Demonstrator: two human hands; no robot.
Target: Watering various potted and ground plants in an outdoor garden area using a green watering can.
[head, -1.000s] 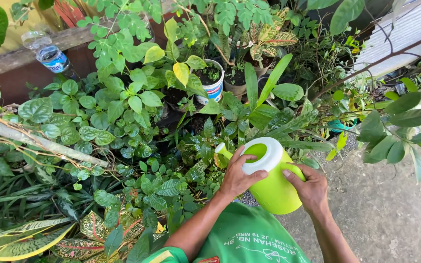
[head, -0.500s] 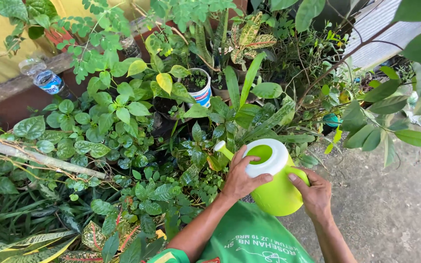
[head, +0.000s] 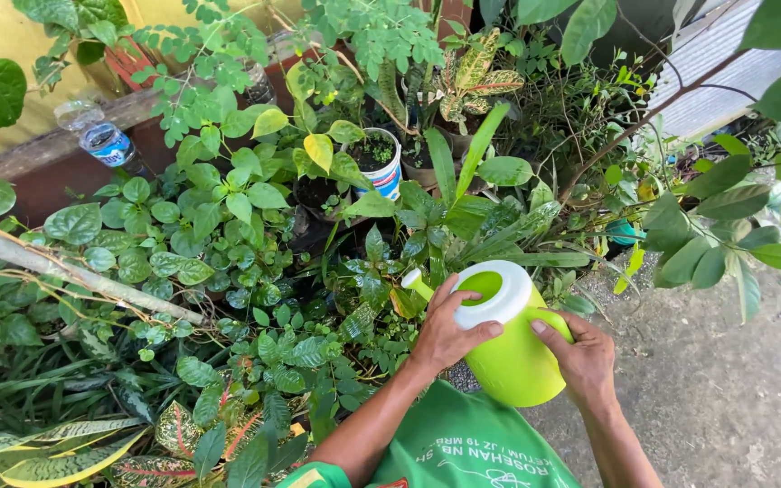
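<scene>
Both hands hold a lime-green watering can (head: 508,348) — the left hand (head: 445,330) clasps its white rim, the right hand (head: 582,352) is closed round the handle on the far side. Its spout (head: 416,282) juts out past the left grip, low over small-leaved plants (head: 381,334), so pouring looks to be the step in hand; tipping it further would call for the right grip to lift. Beyond the grips stand a white pot (head: 383,163) and a long strap leaf (head: 476,154) — foliage crowds the spout's path.
</scene>
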